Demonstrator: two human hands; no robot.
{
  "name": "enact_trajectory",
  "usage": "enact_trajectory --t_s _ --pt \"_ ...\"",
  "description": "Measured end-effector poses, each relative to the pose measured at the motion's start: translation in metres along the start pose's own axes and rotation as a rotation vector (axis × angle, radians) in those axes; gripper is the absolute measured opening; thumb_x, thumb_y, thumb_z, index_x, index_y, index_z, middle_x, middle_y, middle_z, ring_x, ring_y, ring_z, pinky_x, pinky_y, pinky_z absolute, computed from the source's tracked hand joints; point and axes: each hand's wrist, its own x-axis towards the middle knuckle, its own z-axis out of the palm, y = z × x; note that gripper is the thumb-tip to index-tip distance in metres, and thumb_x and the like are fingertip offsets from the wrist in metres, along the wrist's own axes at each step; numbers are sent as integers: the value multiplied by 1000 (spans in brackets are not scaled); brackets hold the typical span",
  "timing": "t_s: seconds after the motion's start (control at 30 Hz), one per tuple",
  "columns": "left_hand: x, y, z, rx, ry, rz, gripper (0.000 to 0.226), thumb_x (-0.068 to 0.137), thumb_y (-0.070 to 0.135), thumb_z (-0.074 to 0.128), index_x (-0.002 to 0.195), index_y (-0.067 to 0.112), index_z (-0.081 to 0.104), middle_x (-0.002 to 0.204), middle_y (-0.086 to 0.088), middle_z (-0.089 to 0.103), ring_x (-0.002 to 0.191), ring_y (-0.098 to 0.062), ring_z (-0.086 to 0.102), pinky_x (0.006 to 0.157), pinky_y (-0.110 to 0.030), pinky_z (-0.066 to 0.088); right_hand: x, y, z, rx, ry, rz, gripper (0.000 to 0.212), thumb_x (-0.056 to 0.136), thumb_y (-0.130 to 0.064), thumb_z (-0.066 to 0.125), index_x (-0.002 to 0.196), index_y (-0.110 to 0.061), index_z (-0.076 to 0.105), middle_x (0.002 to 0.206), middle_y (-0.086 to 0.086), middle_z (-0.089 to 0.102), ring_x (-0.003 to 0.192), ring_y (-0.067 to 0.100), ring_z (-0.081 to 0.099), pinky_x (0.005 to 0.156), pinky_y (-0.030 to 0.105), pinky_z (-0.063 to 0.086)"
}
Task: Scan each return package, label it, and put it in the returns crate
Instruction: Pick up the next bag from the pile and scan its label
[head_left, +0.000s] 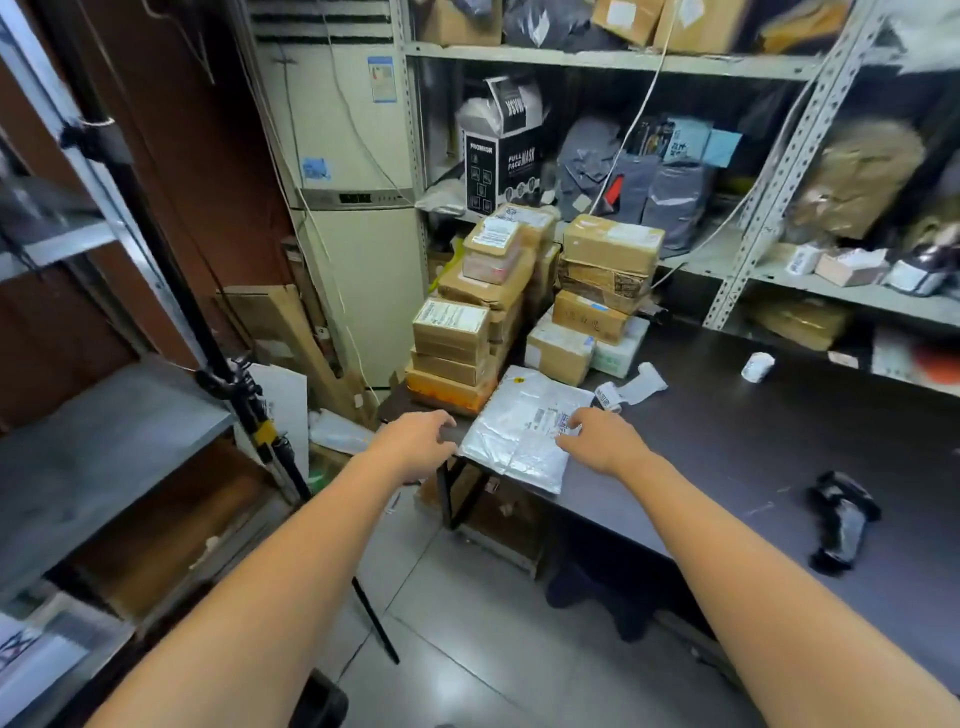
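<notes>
**Reaching for the next mailer**

Reaching both hands to the mailer (514, 431), lying at 12 o'clock on the counter (727, 441) corner, just in front of the boxes (457, 343). Resting the right hand (597, 441) on its label, fingers loosely spread. Hovering the left hand (421, 441) at its 9 o'clock edge, relaxed and holding nothing. Probably starting the scan step. Next likely needing a lift, then a reach to what looks like the scanner (844, 525) at 3 o'clock. Not making out any crate for certain.

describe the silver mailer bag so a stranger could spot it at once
Find the dark table below the metal shelves; at its left corner, before the stacked cardboard boxes, lies the silver mailer bag. It is the only flat, shiny plastic parcel among brown boxes, under the right hand.
</notes>
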Motion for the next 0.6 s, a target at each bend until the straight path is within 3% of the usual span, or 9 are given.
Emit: enact_trajectory --t_s 0.37,0.6 --pt "169 11 63 -55 -71 -40 52 93 42 52 142 28 42 140 -4 46 125 -26 49 99 -39 45 132 55 46 117 -71 126 40 92 -31 60 125 -11 54 125 10 60 112 28 57 85 32 45" --pt "241 -1 108 -79 -157 -143 59 93 40 55 146 30 34 145 -8 34 126 -32 46 102 -42 44 215 84 83 258 -116 269 56 90 -32 65 139 -16 42 131 13 54 118 31 55 91 34 45"
